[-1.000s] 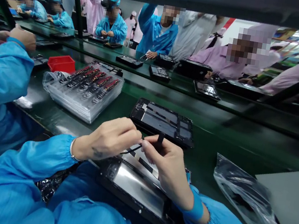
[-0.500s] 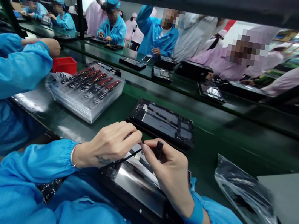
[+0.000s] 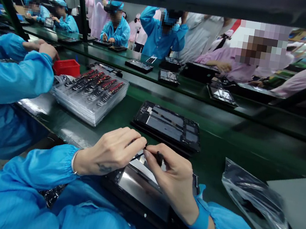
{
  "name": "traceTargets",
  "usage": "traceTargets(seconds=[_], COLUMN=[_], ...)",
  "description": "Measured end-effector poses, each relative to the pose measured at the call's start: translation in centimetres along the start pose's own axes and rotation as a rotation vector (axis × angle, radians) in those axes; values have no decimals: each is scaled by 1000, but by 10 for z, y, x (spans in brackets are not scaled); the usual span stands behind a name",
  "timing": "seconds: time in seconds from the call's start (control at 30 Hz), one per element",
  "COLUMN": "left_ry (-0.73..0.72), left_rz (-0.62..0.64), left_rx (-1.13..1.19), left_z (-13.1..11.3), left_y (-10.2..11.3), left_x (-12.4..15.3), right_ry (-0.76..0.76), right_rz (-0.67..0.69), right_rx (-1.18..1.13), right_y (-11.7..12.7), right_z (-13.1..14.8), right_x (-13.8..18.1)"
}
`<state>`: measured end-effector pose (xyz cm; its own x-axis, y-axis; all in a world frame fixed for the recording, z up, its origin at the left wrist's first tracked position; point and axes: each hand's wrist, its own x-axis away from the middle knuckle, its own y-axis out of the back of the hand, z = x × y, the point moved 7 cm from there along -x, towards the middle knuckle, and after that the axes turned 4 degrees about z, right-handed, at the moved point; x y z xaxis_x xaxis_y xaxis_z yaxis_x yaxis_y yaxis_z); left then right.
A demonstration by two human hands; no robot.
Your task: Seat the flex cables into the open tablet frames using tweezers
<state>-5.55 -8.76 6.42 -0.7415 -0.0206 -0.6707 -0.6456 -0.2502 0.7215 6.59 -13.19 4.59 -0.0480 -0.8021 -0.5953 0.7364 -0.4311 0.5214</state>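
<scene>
In the head view, my left hand point(image 3: 114, 149) is closed in a pinch, and its fingertips meet those of my right hand over an opened tablet. What the left fingers hold is too small and hidden to name. My right hand point(image 3: 175, 173) is also closed, with a small black piece point(image 3: 159, 158) between thumb and fingers. A thin black strip point(image 3: 137, 156) slants down-left from where the fingertips meet; I cannot tell whether it joins the black piece. Under both hands lies the opened tablet point(image 3: 143, 191), its silvery inside facing up, tilted at the bench edge.
Stacked tablet housings point(image 3: 168, 127) lie just beyond my hands. To their left are clear plastic trays point(image 3: 89, 108) of small parts and a red bin point(image 3: 67, 67). A clear bag point(image 3: 257, 206) lies right. A co-worker's sleeve point(image 3: 9, 78) is close on the left; a raised shelf point(image 3: 109, 58) holds more devices.
The black piece in my right hand has tilted lower and less of the thin black strip shows. Both hands stay at nearly the same spot. Across the bench, a co-worker has raised both arms.
</scene>
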Motion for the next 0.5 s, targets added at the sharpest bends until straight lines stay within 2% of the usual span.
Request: traceTargets(seconds=[0.2,0.3,0.4,0.5], left_ry=[-55,-27,199,571], left_rz=[-3,-25,-20,8], left_rx=[-67,42,310,510], left_z=[-5,-1,23,63], left_y=[-1,-3,2,14], left_x=[1,1,10,48], right_ry=[-4,-41,-139,-264], right_rz=[14,35,83,115], right_rx=[14,-13,-61,-82], right_y=[-2,-3,-6,-8], right_z=[1,-3,-11,-20], right_x=[1,2,4,9])
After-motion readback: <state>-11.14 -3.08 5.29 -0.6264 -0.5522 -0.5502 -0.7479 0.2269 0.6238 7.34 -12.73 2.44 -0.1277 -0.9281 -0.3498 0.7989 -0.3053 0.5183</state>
